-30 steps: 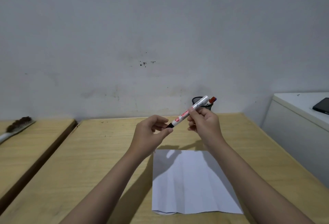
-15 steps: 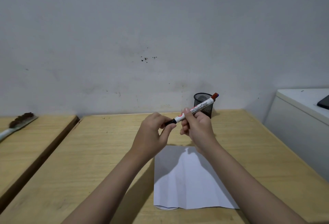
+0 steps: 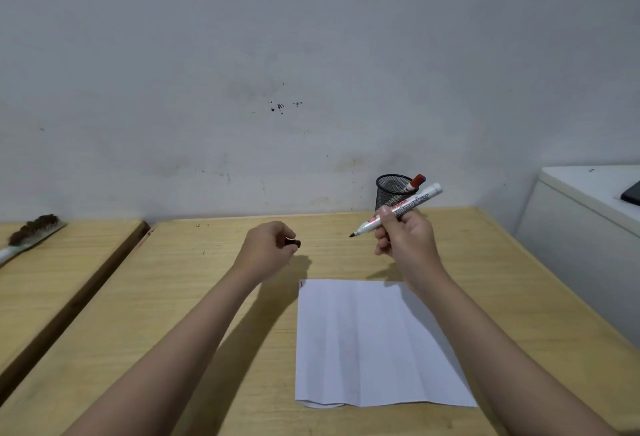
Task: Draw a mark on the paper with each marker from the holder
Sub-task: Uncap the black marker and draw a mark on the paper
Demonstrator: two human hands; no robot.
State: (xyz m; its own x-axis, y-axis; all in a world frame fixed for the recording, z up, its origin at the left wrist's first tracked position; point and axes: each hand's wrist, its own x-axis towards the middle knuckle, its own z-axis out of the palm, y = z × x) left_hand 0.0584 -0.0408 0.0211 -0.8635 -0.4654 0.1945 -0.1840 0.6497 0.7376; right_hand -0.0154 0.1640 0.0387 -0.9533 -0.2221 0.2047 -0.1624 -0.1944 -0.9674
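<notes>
Head view: right hand point(image 3: 407, 243) grips an uncapped white marker point(image 3: 398, 210), tip exposed. Left hand point(image 3: 268, 248) is curled around its dark cap point(image 3: 293, 243), above the creased white paper sheet point(image 3: 374, 342).

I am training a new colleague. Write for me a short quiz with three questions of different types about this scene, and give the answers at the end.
1. True or false: the marker in the right hand is uncapped.
2. What does the left hand hold? A) a second marker B) the dark cap C) the paper
3. Fill in: a red-capped marker stands in the mesh ______ at the back of the table.

Key:
1. True; its dark tip is bare and points left, above the table and off the paper.
2. B
3. holder
</notes>
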